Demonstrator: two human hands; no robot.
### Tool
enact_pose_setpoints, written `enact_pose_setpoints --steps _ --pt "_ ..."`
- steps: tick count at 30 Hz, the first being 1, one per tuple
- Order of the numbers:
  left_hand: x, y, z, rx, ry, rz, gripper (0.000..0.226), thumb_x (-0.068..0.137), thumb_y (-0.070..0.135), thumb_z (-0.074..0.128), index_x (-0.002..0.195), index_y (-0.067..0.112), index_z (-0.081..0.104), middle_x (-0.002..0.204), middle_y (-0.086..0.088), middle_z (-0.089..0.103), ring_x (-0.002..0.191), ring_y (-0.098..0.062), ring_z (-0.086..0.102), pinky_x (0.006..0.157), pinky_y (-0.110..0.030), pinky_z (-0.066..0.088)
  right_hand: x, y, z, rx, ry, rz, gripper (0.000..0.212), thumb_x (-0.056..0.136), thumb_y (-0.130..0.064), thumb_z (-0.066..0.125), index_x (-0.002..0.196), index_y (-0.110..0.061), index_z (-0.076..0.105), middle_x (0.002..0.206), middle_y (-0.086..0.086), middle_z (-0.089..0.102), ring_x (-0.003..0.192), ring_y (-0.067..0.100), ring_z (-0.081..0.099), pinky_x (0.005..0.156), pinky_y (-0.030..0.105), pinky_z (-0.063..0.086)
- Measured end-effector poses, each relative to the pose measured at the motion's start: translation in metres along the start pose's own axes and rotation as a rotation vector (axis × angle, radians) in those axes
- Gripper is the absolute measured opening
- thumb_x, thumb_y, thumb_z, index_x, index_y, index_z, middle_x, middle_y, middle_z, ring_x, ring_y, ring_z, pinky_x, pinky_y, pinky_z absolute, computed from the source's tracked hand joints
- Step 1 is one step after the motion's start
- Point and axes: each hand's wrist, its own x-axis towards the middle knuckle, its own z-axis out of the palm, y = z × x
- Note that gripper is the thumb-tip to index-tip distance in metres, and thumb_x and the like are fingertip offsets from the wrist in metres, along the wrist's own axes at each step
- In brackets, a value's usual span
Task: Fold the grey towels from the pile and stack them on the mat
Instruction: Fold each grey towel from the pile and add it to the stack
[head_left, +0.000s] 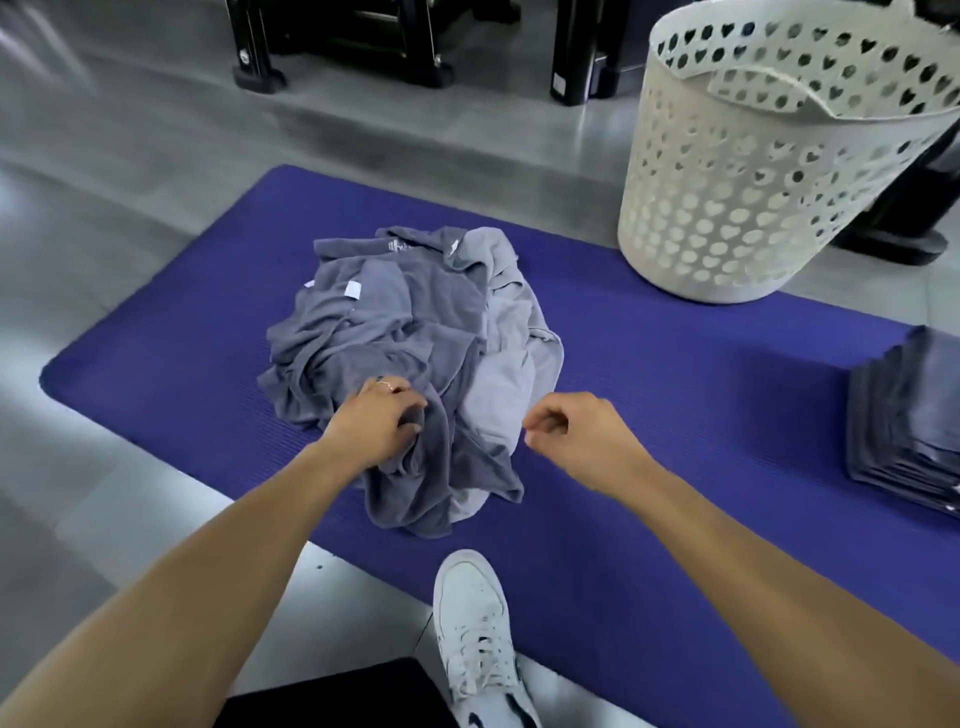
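White shoe (475, 613), blue mat (675, 374), grey floor (130, 208)

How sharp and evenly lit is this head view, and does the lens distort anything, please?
Head view: the pile and both hands are fairly sharp; the top left corner is smeared; soft glare lies on the floor; the wide lens bows the mat edges and tilts the basket.

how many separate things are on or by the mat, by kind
pile of loose grey towels: 1
stack of folded grey towels: 1
white basket: 1
purple mat: 1
white shoe: 1
Total: 5
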Motion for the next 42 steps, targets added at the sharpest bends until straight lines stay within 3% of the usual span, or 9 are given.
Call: enact_pose_setpoints --steps 4,7,11,16,24,27,29,33,42 --pt "0.024 -0.01 0.007 0.089 0.008 -0.014 0.054 0.098 0.022 0.055 0.148 0.031 0.04 0.162 -0.004 0.014 0.143 -0.029 0.027 0.104 -0.044 0.042 0.009 0.012 0.015 0.026 -0.017 0.031 0.01 0.091 -0.016 0.065 0.093 -0.023 0.071 0.084 -0.012 0.069 0.072 -0.005 0.062 0.059 0.008 0.045" --pt "0.036 -0.02 0.001 0.056 -0.044 0.005 0.027 0.1 0.027 0.053 0.124 0.029 0.065 0.145 0.0 0.043 0.125 -0.027 0.051 0.095 -0.043 0.048 0.017 0.012 0.022 0.05 -0.023 0.05 0.011 0.09 -0.015 0.065 0.093 -0.024 0.071 0.086 -0.011 0.069 0.074 -0.002 0.063 0.06 0.009 0.045" --pt "0.033 -0.014 -0.021 -0.027 0.031 0.09 0.018 0.096 0.034 0.058 0.1 0.028 0.074 0.105 0.003 0.069 0.102 -0.022 0.062 0.086 -0.042 0.051 0.018 0.011 0.017 0.075 -0.013 0.057 0.009 0.09 -0.017 0.068 0.094 -0.024 0.072 0.087 -0.012 0.069 0.072 -0.004 0.062 0.062 0.009 0.043" --pt "0.001 0.032 -0.069 -0.287 0.165 0.209 0.013 0.093 0.022 0.067 0.093 0.015 0.079 0.089 0.004 0.076 0.078 -0.013 0.065 0.08 -0.027 0.049 -0.006 0.01 -0.004 0.228 0.053 0.046 0.009 0.087 -0.021 0.073 0.092 -0.028 0.071 0.086 -0.009 0.071 0.072 0.001 0.065 0.066 0.011 0.047" --pt "-0.087 0.148 -0.138 -0.572 0.356 0.426 0.009 0.09 0.013 0.069 0.088 0.016 0.078 0.086 0.007 0.074 0.084 -0.003 0.067 0.078 -0.013 0.047 -0.068 -0.015 -0.069 0.184 0.11 -0.25 0.057 0.085 -0.031 0.075 0.137 -0.036 0.053 0.134 -0.023 0.052 0.123 -0.007 0.046 0.098 0.011 0.038" --pt "-0.105 0.188 -0.156 -0.683 0.399 0.467 0.013 0.089 0.01 0.069 0.089 0.021 0.076 0.083 0.014 0.073 0.073 0.005 0.063 0.073 -0.008 0.043 -0.097 -0.019 -0.112 0.029 0.201 -0.355 0.028 0.087 -0.02 0.074 0.114 -0.023 0.068 0.122 -0.013 0.061 0.113 -0.001 0.051 0.096 0.004 0.032" --pt "-0.108 0.214 -0.164 -0.72 0.417 0.502 0.015 0.089 0.009 0.069 0.089 0.023 0.075 0.079 0.023 0.071 0.069 0.009 0.061 0.072 -0.007 0.041 -0.121 -0.017 -0.146 -0.032 0.238 -0.327 0.004 0.09 -0.021 0.069 0.093 -0.021 0.068 0.103 -0.01 0.067 0.099 0.007 0.059 0.091 0.016 0.044" --pt "-0.103 0.28 -0.171 -0.743 0.388 0.563 0.009 0.089 0.01 0.07 0.091 0.015 0.077 0.075 0.034 0.068 0.073 0.015 0.061 0.072 -0.005 0.042 -0.18 0.0 -0.216 0.011 0.341 -0.193 0.011 0.093 -0.019 0.065 0.083 -0.016 0.06 0.068 -0.009 0.06 0.057 0.002 0.053 0.059 0.016 0.043" --pt "-0.118 0.454 -0.157 -0.973 0.224 0.822 0.031 0.09 0.009 0.069 0.073 0.034 0.075 0.077 0.016 0.073 0.072 0.0 0.062 0.071 -0.015 0.048 -0.321 0.05 -0.313 0.373 0.791 -0.107 0.011 0.089 -0.012 0.071 0.08 -0.017 0.067 0.051 -0.014 0.054 0.049 -0.001 0.047 0.051 0.012 0.037"
